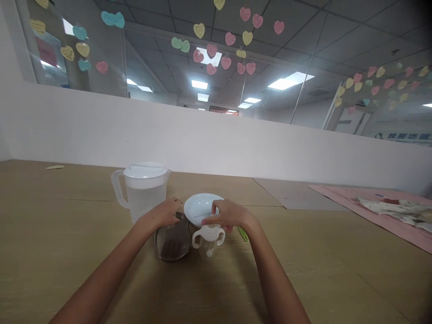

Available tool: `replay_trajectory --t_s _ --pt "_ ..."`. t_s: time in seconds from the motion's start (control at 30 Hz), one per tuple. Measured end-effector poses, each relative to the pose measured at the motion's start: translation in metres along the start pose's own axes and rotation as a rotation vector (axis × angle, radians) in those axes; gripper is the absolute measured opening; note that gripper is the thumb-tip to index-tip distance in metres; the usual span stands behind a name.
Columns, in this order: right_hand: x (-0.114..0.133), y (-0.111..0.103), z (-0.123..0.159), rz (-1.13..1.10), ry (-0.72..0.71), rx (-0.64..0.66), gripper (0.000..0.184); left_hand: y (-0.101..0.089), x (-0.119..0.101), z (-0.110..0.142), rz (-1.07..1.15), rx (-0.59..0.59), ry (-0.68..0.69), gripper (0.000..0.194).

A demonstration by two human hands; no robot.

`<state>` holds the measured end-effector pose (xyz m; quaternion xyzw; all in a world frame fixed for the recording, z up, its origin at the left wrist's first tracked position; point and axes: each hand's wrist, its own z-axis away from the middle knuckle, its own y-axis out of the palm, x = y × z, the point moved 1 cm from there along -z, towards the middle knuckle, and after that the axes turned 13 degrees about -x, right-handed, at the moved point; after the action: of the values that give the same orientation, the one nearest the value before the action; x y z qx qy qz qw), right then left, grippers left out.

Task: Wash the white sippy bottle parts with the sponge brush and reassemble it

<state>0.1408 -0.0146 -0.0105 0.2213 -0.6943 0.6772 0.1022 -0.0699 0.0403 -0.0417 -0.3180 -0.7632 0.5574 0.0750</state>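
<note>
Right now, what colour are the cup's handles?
The cup's handles are white, best seen in the head view.

Bare and slender, the left forearm (113, 265) and right forearm (274, 265) taper to narrow wrists (251, 221). The left hand (166, 213) and right hand (231, 213), also bare, show slim fingers (212, 220).

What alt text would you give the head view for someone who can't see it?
A person's right hand is at the white top of a clear plastic two-handled cup; the left hand is at the far edge of a dark brown, rounded tray. Behind them on the tan tabletop stand a lidded, translucent white plastic pitcher and a shallow, round white bowl.
</note>
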Motion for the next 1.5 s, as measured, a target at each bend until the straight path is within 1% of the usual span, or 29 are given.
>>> replay_trajectory --t_s 0.1,0.17,0.23,0.33,0.43,0.5,0.57,0.63,0.7,0.77,0.83,0.9,0.93,1.03,1.07,1.13,1.23,1.33,1.5 --pt "-0.007 -0.008 0.001 -0.098 0.016 -0.004 0.059 0.020 0.011 -0.001 -0.169 0.021 -0.048 0.039" --pt "-0.012 -0.012 0.001 -0.121 0.017 -0.015 0.057 0.027 0.016 -0.003 -0.213 0.007 -0.053 0.034" --pt "-0.014 -0.016 0.002 -0.126 0.010 -0.040 0.053 0.025 0.018 -0.004 -0.218 -0.014 -0.050 0.034" --pt "-0.017 -0.021 0.004 -0.142 -0.011 -0.101 0.047 0.009 0.013 -0.004 -0.193 -0.057 -0.041 0.040" --pt "-0.017 -0.024 0.005 -0.154 -0.078 -0.209 0.043 -0.014 -0.008 -0.001 -0.061 -0.136 -0.002 0.042" --pt "-0.016 -0.025 0.005 -0.167 -0.147 -0.285 0.042 -0.028 -0.029 0.003 0.055 -0.212 0.048 0.040" --pt "-0.012 -0.024 0.004 -0.220 -0.228 -0.317 0.044 -0.038 -0.051 0.007 0.189 -0.283 0.120 0.039" --pt "-0.007 -0.022 0.004 -0.323 -0.323 -0.297 0.050 -0.041 -0.069 0.011 0.307 -0.332 0.166 0.036" --pt "-0.002 -0.021 0.004 -0.436 -0.410 -0.268 0.057 -0.040 -0.081 0.014 0.389 -0.358 0.202 0.031" --pt "0.000 -0.021 0.005 -0.495 -0.459 -0.254 0.059 -0.036 -0.086 0.014 0.455 -0.376 0.224 0.028" --pt "-0.002 -0.023 0.006 -0.484 -0.466 -0.249 0.058 -0.031 -0.084 0.013 0.530 -0.384 0.216 0.030" --pt "-0.007 -0.027 0.008 -0.440 -0.448 -0.233 0.057 -0.027 -0.079 0.011 0.596 -0.328 0.164 0.038" --pt "-0.009 -0.028 0.009 -0.419 -0.433 -0.223 0.057 -0.025 -0.076 0.010 0.616 -0.264 0.126 0.045" --pt "-0.014 -0.030 0.011 -0.364 -0.383 -0.187 0.057 -0.016 -0.068 0.009 0.596 -0.013 0.030 0.068" --pt "-0.014 -0.029 0.011 -0.343 -0.369 -0.162 0.054 -0.012 -0.067 0.009 0.576 0.052 0.027 0.073" --pt "-0.012 -0.026 0.009 -0.289 -0.354 -0.102 0.047 -0.001 -0.064 0.009 0.546 0.129 0.061 0.073" --pt "-0.008 -0.018 0.005 -0.215 -0.337 -0.022 0.039 0.018 -0.062 0.006 0.527 0.181 0.091 0.061" --pt "-0.008 -0.012 0.000 -0.188 -0.312 0.027 0.039 0.031 -0.058 0.004 0.541 0.196 0.083 0.054" --pt "-0.011 -0.008 -0.005 -0.170 -0.324 0.016 0.037 0.036 -0.055 0.001 0.580 0.187 0.079 0.053"
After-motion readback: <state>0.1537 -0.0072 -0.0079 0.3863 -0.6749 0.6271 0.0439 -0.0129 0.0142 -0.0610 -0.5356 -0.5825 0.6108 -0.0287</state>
